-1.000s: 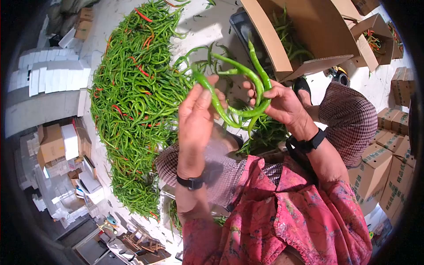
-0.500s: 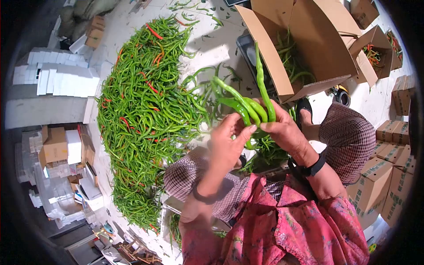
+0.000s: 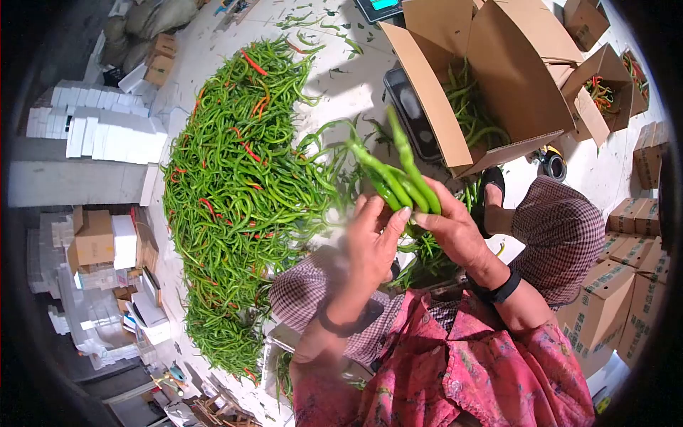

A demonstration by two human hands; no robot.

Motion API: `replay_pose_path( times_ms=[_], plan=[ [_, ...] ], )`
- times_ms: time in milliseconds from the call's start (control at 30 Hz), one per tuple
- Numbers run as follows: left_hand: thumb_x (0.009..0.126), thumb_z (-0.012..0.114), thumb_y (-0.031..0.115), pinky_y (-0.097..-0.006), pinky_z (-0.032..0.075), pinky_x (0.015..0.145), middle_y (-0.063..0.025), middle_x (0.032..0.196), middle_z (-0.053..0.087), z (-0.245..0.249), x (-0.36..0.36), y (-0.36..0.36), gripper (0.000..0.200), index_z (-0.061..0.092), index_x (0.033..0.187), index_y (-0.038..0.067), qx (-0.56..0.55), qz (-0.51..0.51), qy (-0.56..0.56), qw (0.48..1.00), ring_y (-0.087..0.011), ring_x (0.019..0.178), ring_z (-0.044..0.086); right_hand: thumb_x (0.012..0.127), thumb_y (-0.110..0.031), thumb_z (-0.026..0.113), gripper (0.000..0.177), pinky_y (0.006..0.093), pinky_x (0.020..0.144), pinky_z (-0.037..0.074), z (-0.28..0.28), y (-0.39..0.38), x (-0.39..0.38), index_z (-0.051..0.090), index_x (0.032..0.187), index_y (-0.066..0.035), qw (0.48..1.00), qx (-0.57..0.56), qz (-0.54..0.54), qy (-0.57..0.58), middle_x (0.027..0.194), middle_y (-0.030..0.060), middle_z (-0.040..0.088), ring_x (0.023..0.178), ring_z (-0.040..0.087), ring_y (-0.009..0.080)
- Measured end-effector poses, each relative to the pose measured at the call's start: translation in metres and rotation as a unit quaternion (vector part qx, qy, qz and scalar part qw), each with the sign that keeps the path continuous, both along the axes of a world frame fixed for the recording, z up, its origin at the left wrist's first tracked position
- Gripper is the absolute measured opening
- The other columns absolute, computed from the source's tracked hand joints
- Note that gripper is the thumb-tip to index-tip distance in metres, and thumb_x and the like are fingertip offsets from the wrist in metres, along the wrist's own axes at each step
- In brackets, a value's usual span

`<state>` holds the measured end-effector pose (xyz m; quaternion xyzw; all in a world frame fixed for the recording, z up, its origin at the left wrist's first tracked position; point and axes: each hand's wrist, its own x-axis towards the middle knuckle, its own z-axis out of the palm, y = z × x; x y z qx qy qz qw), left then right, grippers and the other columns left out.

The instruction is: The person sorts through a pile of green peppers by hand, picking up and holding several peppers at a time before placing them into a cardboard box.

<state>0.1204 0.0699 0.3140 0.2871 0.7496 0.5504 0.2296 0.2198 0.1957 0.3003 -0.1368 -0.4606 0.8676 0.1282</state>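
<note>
Between my two hands is a small bunch of long green chili peppers (image 3: 400, 183), their tips pointing away from me. My left hand (image 3: 377, 231) is closed on the lower left side of the bunch, thumb across the peppers. From the right, my right hand (image 3: 455, 224) grips the same bunch with its thumb in front. Below the hands, more green peppers (image 3: 427, 256) lie between my knees. A large heap of green chili peppers (image 3: 235, 199), mixed with a few red ones, spreads on the floor to the left.
An open cardboard box (image 3: 519, 85) with green peppers inside stands at the upper right, beside a dark tray (image 3: 411, 114). Further right are smaller boxes with red peppers (image 3: 600, 92) and stacked cartons (image 3: 597, 306). White boxes (image 3: 107, 132) are piled at far left.
The peppers in my hands have drawn closer together, and the long upright one now sits lower and leans left. Both hands stay on the bunch. The view has shifted slightly.
</note>
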Motion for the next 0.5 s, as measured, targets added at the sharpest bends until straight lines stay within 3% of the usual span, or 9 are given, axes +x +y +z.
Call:
replay_pose_path(
  times_ms=[33, 100, 233, 333, 433, 500],
  plan=[
    [0.089, 0.063, 0.010, -0.0322, 0.047, 0.074, -0.0096, 0.096, 0.057, 0.001, 0.001, 0.001, 0.028, 0.054, 0.112, -0.003, 0.000, 0.000, -0.001, 1.000, -0.0204, 0.084, 0.060, 0.090, -0.007, 0.056, 0.053, 0.0276, 0.099, 0.038, 0.000, 0.000, -0.002, 0.037, 0.140, -0.002, 0.995, -0.104, -0.008, 0.009, 0.127, 0.0048, 0.051, 0.119, 0.045, 0.0131],
    [0.089, 0.060, 0.010, -0.0392, 0.046, 0.076, -0.0160, 0.101, 0.051, 0.006, 0.003, 0.004, 0.032, 0.051, 0.116, -0.004, -0.112, -0.034, 0.204, 0.972, -0.0310, 0.089, 0.056, 0.091, -0.012, 0.058, 0.052, 0.0274, 0.096, 0.040, 0.000, 0.001, -0.003, 0.039, 0.137, -0.002, 0.994, -0.111, -0.011, 0.006, 0.125, 0.0047, 0.052, 0.115, 0.047, 0.0128],
    [0.086, 0.054, 0.004, -0.0443, 0.044, 0.078, -0.0208, 0.109, 0.046, 0.010, 0.013, 0.012, 0.045, 0.043, 0.129, -0.003, -0.192, -0.079, 0.163, 0.964, -0.0375, 0.095, 0.052, 0.092, -0.016, 0.061, 0.038, 0.0234, 0.084, 0.043, -0.008, -0.010, -0.010, 0.047, 0.126, -0.006, 0.996, 0.039, -0.065, -0.056, 0.109, 0.0010, 0.055, 0.098, 0.050, 0.0081],
    [0.081, 0.057, -0.003, -0.0388, 0.048, 0.074, -0.0186, 0.102, 0.050, 0.009, 0.009, 0.010, 0.054, 0.042, 0.133, -0.001, -0.114, -0.072, 0.160, 0.978, -0.0332, 0.091, 0.055, 0.093, -0.013, 0.057, 0.034, 0.0225, 0.079, 0.046, 0.001, -0.002, -0.009, 0.047, 0.125, -0.005, 0.992, 0.103, -0.035, -0.068, 0.105, 0.0005, 0.057, 0.092, 0.054, 0.0070],
    [0.078, 0.061, -0.006, -0.0331, 0.051, 0.072, -0.0161, 0.100, 0.056, 0.042, 0.008, 0.010, 0.057, 0.045, 0.133, -0.001, -0.040, -0.050, 0.100, 0.993, -0.0272, 0.088, 0.059, 0.093, -0.015, 0.056, 0.037, 0.0244, 0.080, 0.048, 0.065, 0.017, -0.003, 0.047, 0.128, -0.005, 0.993, 0.065, -0.074, -0.061, 0.104, 0.0030, 0.060, 0.092, 0.059, 0.0107],
    [0.078, 0.064, -0.006, -0.0279, 0.052, 0.071, -0.0140, 0.103, 0.062, 0.061, 0.003, 0.001, 0.056, 0.049, 0.132, -0.001, 0.043, -0.013, 0.033, 0.998, -0.0187, 0.088, 0.064, 0.093, -0.017, 0.057, 0.042, 0.0262, 0.079, 0.051, 0.105, 0.050, 0.003, 0.045, 0.132, -0.004, 0.977, 0.135, -0.106, -0.127, 0.103, 0.0066, 0.061, 0.092, 0.063, 0.0150]
  ],
)
